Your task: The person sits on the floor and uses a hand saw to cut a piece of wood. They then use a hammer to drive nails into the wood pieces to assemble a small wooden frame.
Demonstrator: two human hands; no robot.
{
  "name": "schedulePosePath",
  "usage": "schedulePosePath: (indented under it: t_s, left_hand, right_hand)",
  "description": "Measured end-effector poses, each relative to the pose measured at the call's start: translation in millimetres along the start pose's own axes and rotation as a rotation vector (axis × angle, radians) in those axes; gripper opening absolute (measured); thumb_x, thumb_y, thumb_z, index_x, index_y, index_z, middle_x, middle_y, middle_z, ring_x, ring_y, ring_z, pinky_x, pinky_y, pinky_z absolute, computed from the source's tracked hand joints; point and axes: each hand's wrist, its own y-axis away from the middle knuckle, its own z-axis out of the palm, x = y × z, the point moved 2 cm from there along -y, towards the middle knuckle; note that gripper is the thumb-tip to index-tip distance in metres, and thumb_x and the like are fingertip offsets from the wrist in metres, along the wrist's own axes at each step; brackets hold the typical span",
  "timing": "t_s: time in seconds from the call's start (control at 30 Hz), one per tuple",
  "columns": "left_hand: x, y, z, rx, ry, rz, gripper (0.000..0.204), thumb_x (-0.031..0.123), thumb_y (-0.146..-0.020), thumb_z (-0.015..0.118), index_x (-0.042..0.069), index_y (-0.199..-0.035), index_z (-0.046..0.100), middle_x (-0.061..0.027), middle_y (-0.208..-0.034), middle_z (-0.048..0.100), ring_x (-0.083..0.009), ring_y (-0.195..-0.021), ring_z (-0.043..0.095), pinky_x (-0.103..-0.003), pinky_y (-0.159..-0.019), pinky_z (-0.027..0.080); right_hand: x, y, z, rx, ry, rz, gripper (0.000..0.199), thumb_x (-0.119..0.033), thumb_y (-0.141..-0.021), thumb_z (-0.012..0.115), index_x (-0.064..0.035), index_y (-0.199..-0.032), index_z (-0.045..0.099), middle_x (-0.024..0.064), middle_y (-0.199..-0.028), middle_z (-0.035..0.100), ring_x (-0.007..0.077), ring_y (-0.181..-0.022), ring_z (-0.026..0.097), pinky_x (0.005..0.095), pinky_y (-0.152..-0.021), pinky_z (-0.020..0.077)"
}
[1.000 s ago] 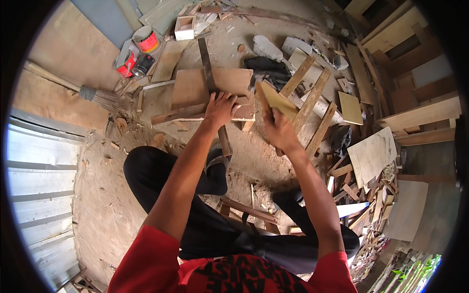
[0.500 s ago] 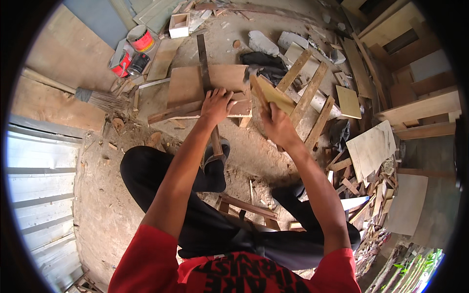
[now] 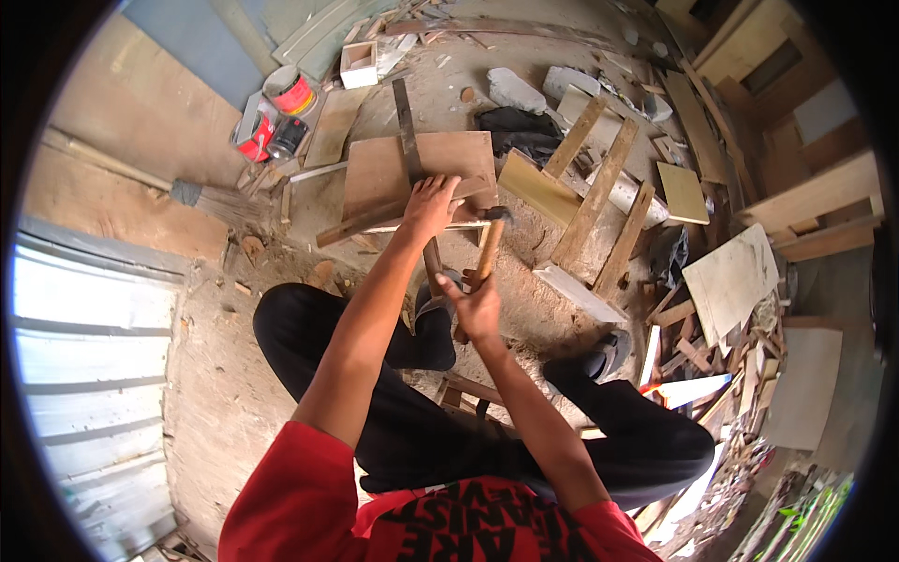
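My left hand [image 3: 433,206] presses down on the crossing of two wooden strips, its fingers curled over them. The dark long strip [image 3: 407,131] runs away from me across a flat brown board [image 3: 373,173]. The shorter cross strip [image 3: 351,229] lies along the board's near edge. My right hand [image 3: 476,307] is closed round the wooden handle of a hammer [image 3: 491,245]. The hammer's dark head is up beside the board's near right corner, close to the cross strip's end. The lower end of the handle is partly hidden by my hand.
To the right lies a wooden frame [image 3: 599,192] of several slats. Scrap wood [image 3: 693,351] is heaped farther right. Paint cans [image 3: 288,91] and a broom [image 3: 211,206] stand at the left. A low wooden stool [image 3: 464,393] sits between my legs.
My right hand has swung the hammer from the right of the board in toward its near right corner. My left hand stays on the strips. The whole view has shifted slightly.
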Motion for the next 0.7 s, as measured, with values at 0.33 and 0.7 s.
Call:
schedulePosePath:
  t_s: [0.33, 0.7]
  left_hand:
    - [5, 8, -35, 0.129, 0.127, -0.150, 0.054, 0.027, -0.092, 0.066, 0.012, -0.141, 0.049, -0.0198, -0.118, 0.063, -0.0397, -0.107, 0.061, -0.046, -0.092, 0.048]
    - [-30, -30, -168, 0.456, 0.104, -0.126, 0.053, 0.027, -0.092, 0.066, -0.001, -0.135, 0.052, -0.0303, -0.122, 0.061, -0.0444, -0.112, 0.061, -0.045, -0.095, 0.049]
  right_hand:
    - [15, -4, 44, 0.060, -0.271, 0.206, 0.040, -0.017, -0.083, 0.079, 0.0035, -0.101, 0.050, 0.0122, -0.085, 0.065, 0.0183, -0.074, 0.062, 0.0340, -0.068, 0.0522]
    - [-20, 8, 74, -0.160, -0.349, 0.187, 0.029, -0.019, -0.086, 0.076, 0.0015, -0.096, 0.057, 0.0051, -0.076, 0.062, 0.0122, -0.069, 0.057, 0.0301, -0.063, 0.0494]
